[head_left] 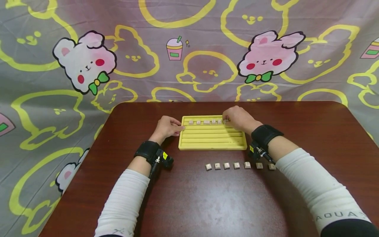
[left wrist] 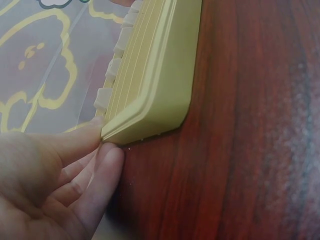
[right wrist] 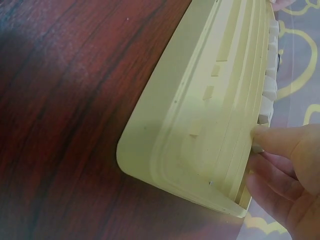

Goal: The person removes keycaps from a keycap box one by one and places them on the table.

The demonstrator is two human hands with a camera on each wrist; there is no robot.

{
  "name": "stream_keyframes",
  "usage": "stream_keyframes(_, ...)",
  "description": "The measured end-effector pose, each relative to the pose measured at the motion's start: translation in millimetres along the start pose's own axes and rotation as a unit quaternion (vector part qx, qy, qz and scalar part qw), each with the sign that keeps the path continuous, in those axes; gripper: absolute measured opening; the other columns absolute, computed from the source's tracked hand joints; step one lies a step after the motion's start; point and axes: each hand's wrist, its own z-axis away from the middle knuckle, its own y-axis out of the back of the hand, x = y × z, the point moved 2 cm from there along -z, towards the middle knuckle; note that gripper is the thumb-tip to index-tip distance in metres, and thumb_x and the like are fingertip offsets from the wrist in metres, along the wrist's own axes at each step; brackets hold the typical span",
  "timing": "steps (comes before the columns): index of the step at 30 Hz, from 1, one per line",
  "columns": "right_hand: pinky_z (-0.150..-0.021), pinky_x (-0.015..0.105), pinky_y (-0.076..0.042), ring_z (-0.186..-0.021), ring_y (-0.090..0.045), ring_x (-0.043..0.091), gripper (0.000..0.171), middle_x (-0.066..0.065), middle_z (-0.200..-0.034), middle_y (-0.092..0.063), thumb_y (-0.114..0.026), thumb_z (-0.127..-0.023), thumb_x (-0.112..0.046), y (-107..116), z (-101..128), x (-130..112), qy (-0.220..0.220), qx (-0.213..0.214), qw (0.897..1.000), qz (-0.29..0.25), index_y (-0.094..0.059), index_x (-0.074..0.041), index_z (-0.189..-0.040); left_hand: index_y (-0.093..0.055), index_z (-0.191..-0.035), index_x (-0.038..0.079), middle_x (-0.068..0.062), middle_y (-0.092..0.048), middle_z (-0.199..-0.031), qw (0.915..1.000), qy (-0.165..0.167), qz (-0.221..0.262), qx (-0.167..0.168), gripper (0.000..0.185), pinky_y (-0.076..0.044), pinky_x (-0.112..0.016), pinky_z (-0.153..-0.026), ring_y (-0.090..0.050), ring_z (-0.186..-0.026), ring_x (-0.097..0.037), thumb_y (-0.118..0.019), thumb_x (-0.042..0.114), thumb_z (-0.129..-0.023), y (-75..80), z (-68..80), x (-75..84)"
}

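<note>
A yellow ridged tray [head_left: 204,145] lies on the table, with several pale keycaps [head_left: 206,122] standing in a line along its far groove. At the tray's left end my left hand [head_left: 166,127] grips the edge; the left wrist view shows the thumb on the rim and a finger against the side. Over the far right part of the tray is my right hand [head_left: 238,118]. It pinches a small keycap [right wrist: 258,148] at the end of that line, mostly hidden by thumb and fingers. The tray's nearer grooves hold no keycaps.
Several more keycaps [head_left: 226,166] lie spaced in a row on the brown table [head_left: 189,197] in front of the tray, the rightmost ones beside my right forearm. Behind the table's far edge hangs a patterned curtain [head_left: 165,79].
</note>
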Motion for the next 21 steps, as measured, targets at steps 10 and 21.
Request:
stream_keyframes(10,-0.087,0.042,-0.057,-0.095,-0.065,0.026,0.016,0.010,-0.105,-0.073,-0.072,-0.091,-0.013,3.0,-0.4,-1.8,0.019,0.001,1.000,0.006,-0.074,-0.008,-0.106,-0.068,-0.113,-0.004,-0.021,-0.073,-0.101,1.0000,0.000,0.001,0.000,0.033,-0.063,-0.027,-0.066,-0.070,-0.067,-0.012,-0.076,0.014,-0.088,0.1,-0.1,-0.6)
stream_keyframes(21,-0.086,0.042,-0.058,-0.096,-0.066,0.026,0.018,0.010,-0.105,-0.073,-0.071,-0.092,-0.013,10.3,6.1,-1.1,0.029,-0.004,1.000,0.000,-0.074,-0.008,-0.108,-0.068,-0.114,-0.004,-0.023,-0.073,-0.102,1.0000,-0.001,0.002,0.001,0.034,-0.063,-0.027,-0.065,-0.069,-0.065,-0.012,-0.076,0.014,-0.087,-0.6,-0.3,-0.5)
